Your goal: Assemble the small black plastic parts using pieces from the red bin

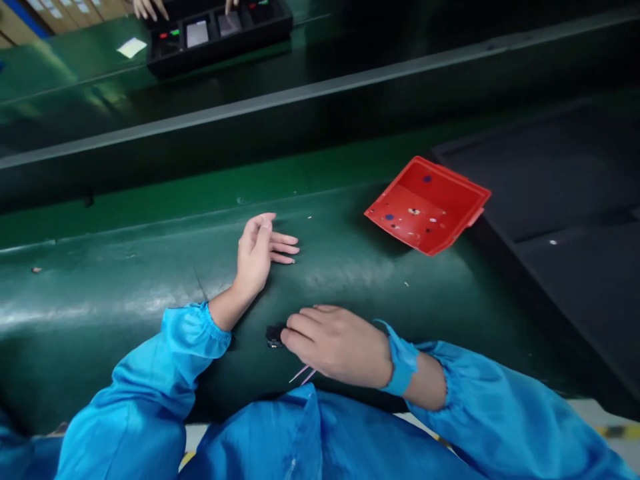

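My left hand (pixel 260 252) hovers or rests over the green work surface with nothing in it, its fingers apart and pointing right. Below and to the right, my right hand (pixel 336 343) is closed, back of the hand up. Its thumb and fingertips grip the right end of a small black part (pixel 273 337), which shows light contacts on its near edge. Two thin pinkish prongs, like tweezers (pixel 301 375), stick out from under the same palm, pointing toward my body. The palm hides the rest of them.
An open red bin (pixel 433 210) with small bits inside stands right of my hands. Beside it lies a large black tray or mat (pixel 560 200). Beyond the grey ledge (pixel 280 100), another person's hands (pixel 150 8) are at a black fixture (pixel 220 40); a paper slip (pixel 131 47) lies nearby.
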`<state>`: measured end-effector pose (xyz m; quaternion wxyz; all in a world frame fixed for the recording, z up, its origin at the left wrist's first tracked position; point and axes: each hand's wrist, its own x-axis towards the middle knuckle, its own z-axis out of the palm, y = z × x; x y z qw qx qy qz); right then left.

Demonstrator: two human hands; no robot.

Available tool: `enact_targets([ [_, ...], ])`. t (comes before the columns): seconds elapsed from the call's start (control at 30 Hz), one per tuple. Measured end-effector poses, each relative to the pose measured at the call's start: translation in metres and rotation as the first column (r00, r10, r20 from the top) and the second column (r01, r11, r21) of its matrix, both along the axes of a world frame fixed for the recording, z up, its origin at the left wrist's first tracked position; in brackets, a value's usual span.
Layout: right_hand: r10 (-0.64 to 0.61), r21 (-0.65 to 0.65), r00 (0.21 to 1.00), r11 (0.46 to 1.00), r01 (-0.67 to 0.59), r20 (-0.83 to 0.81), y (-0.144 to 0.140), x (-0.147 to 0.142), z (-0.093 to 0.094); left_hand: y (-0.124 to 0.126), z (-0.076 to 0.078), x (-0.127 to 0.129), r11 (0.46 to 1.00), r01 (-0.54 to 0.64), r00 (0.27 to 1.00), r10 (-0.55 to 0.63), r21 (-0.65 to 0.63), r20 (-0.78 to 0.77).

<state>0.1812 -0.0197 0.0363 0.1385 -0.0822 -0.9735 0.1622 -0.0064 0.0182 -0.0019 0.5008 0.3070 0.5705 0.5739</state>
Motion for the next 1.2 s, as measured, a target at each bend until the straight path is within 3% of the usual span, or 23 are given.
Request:
enact_targets([
  [0.13,0.074,0.035,0.996,0.996,-0.076,0.057,-0.012,-0.007,-0.006,0.000,-0.002,0.002,0.999,0.037,0.999,-0.037,0.008,0.016],
  [0.33,0.078,-0.054,0.995,0.996,-0.075,0.057,-0.013,-0.007,-0.017,-0.003,-0.002,0.002,0.997,0.072,0.997,-0.071,-0.014,0.024],
  [0.4,0.087,-0.077,0.995,0.994,-0.084,0.045,-0.014,-0.007,-0.020,0.000,-0.005,-0.005,0.995,0.097,0.995,-0.098,-0.009,-0.034],
  [0.47,0.095,-0.092,0.995,0.992,-0.092,0.032,-0.016,-0.007,-0.024,0.006,-0.008,-0.023,0.996,0.086,0.970,-0.076,0.031,-0.229],
  [0.5,0.092,-0.106,0.995,0.990,-0.088,0.030,-0.016,-0.007,-0.025,0.011,-0.009,-0.036,0.997,0.060,0.921,-0.035,0.052,-0.388],
  [0.57,0.076,-0.160,0.997,0.985,-0.071,0.021,-0.016,-0.006,-0.025,0.023,-0.009,-0.070,0.996,-0.024,0.722,0.078,0.088,-0.688],
  [0.6,0.060,-0.211,0.998,0.976,-0.055,0.015,-0.016,-0.005,-0.025,0.029,-0.007,-0.091,0.993,-0.076,0.612,0.120,0.093,-0.781],
  [0.67,0.005,-0.351,1.000,0.936,-0.001,0.011,-0.011,-0.003,-0.025,0.041,-0.001,-0.137,0.983,-0.169,0.467,0.150,0.078,-0.871],
  [0.77,-0.113,-0.574,0.992,0.810,0.121,0.051,0.002,-0.002,-0.029,0.050,0.016,-0.211,0.948,-0.319,0.268,0.101,0.010,-0.958],
  [0.87,-0.120,-0.730,0.988,0.666,0.152,0.096,0.020,-0.008,-0.034,0.042,0.035,-0.275,0.881,-0.468,0.102,-0.030,-0.075,-0.994],
  [0.93,-0.094,-0.780,0.990,0.609,0.140,0.104,0.030,-0.013,-0.034,0.031,0.047,-0.309,0.854,-0.500,0.031,-0.149,-0.145,-0.988],
  [1.03,-0.111,-0.791,0.989,0.595,0.142,0.095,0.037,-0.019,-0.030,0.017,0.058,-0.348,0.831,-0.480,-0.032,-0.336,-0.280,-0.941],
  [1.2,-0.139,-0.815,0.989,0.566,0.122,0.052,0.039,-0.021,-0.029,0.009,0.066,-0.387,0.749,-0.499,-0.060,-0.531,-0.436,-0.845],
])
